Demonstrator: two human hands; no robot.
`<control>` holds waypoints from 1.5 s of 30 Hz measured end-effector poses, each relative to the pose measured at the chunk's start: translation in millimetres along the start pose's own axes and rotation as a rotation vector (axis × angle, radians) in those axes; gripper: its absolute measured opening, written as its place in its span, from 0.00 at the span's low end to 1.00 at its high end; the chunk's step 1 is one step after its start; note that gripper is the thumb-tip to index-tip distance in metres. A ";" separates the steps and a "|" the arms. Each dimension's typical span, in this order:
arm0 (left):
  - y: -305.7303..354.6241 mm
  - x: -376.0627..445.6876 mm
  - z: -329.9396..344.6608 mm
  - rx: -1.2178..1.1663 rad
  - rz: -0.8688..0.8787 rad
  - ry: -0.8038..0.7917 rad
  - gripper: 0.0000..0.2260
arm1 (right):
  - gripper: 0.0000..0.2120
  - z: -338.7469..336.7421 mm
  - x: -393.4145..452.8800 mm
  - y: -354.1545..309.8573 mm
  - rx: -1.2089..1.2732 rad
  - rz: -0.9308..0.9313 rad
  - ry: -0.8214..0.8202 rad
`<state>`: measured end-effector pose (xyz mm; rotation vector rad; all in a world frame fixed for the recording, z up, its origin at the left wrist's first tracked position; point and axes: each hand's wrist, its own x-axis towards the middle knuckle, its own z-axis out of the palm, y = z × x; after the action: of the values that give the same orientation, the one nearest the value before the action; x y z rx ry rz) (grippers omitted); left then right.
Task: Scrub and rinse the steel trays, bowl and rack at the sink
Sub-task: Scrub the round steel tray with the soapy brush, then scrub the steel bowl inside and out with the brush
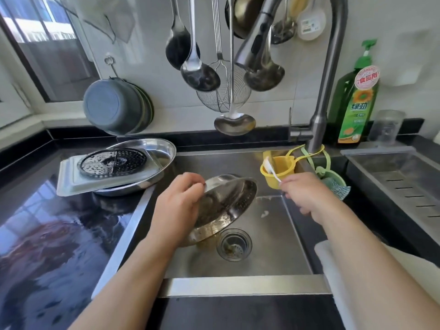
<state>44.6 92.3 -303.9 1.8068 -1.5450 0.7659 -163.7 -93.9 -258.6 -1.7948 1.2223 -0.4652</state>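
Note:
My left hand (pixel 177 203) grips the rim of a perforated steel bowl (pixel 226 206), tilted on its edge over the sink (pixel 238 285) just above the drain strainer (pixel 234 245). My right hand (pixel 302 194) pinches the white handle of a brush (pixel 271 171) whose head stands in a yellow holder cup (pixel 279 171) hung from the faucet base. On the black counter to the left lies a stack: a round perforated rack (pixel 112 161) on a rectangular steel tray (pixel 71 179), inside an oval steel tray (pixel 164 145).
The faucet (pixel 321 96) arches over the sink, its spray head at top centre. Ladles and a wire skimmer (pixel 223 91) hang on the wall behind. A green soap bottle (pixel 357 98) stands at the back right, a green scrub pad (pixel 338 184) hangs beside the cup. A drain tray (pixel 404 177) sits right.

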 end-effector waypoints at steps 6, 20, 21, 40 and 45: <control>13.5 -0.1 7.7 0.128 0.343 -0.215 0.03 | 0.09 5.3 -5.9 3.8 -0.003 -0.057 -0.037; 10.0 -14.1 -7.5 -0.537 -1.021 -0.391 0.22 | 0.10 17.2 -1.0 10.8 -0.056 -0.094 -0.249; 11.0 -11.8 -5.3 -0.760 -1.154 -0.292 0.20 | 0.10 17.5 -0.8 11.9 -0.071 -0.086 -0.275; 27.7 8.7 10.8 -1.450 -1.320 -0.066 0.22 | 0.20 35.4 -15.2 -0.6 -0.146 -0.529 -0.256; 20.1 7.2 15.0 -1.485 -1.267 -0.142 0.21 | 0.16 43.5 -22.5 -2.5 -0.341 -0.556 -0.317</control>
<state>26.1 74.0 -306.0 1.1371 -0.3546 -0.9216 -141.5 -53.8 -276.1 -2.4027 0.5956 -0.2668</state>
